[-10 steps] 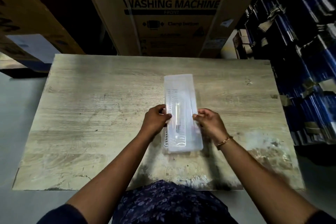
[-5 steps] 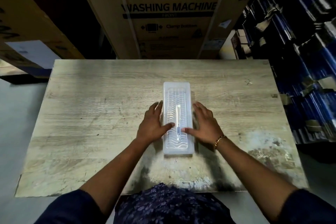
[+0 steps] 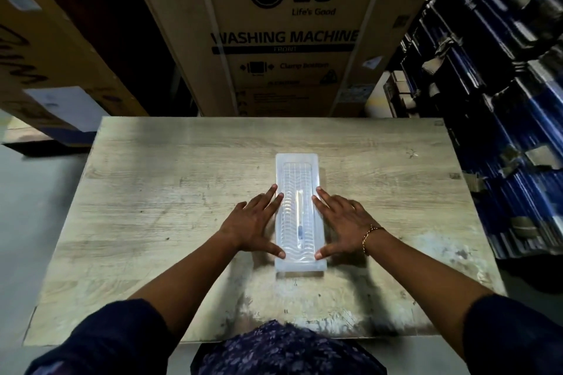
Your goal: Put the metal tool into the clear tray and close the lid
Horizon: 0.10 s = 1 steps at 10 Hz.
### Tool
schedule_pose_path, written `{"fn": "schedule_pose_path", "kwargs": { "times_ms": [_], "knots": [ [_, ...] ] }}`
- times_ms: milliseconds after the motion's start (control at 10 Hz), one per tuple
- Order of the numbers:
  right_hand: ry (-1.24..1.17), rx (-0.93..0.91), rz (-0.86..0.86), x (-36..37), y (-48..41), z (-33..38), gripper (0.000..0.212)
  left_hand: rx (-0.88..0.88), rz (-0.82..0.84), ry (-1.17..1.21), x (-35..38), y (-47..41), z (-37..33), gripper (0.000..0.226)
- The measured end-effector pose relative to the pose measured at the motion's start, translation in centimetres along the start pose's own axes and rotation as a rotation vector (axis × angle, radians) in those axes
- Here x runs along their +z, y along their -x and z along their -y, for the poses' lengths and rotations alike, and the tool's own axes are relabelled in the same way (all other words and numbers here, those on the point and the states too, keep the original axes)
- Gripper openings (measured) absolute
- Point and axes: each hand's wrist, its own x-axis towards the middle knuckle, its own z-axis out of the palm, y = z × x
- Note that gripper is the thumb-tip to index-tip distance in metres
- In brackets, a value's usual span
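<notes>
Both hands lie spread and flat against the clear tray [image 3: 299, 213]: left hand [image 3: 254, 224] along its left edge, right hand [image 3: 342, 222] along its right edge, thumbs near its close end. Lid [image 3: 298, 167] sits shut on the tray; metal tool [image 3: 300, 216] lies lengthwise inside. Tray rests mid-table [image 3: 152, 192].

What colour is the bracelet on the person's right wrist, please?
Gold. The bracelet shows in the head view, beside the tray.

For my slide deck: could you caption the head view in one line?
Both hands, left hand and right hand, flank the lidded clear tray holding the metal tool on the wooden table.
</notes>
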Motion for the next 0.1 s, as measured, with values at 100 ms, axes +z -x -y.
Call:
{"fn": "schedule_pose_path", "kwargs": {
  "times_ms": [100],
  "knots": [
    [-0.162, 0.074, -0.136, -0.62, 0.28, 0.12, 0.12, -0.078, -0.088, 0.052, -1.05, 0.33, -0.35, 0.133]
  ]
}}
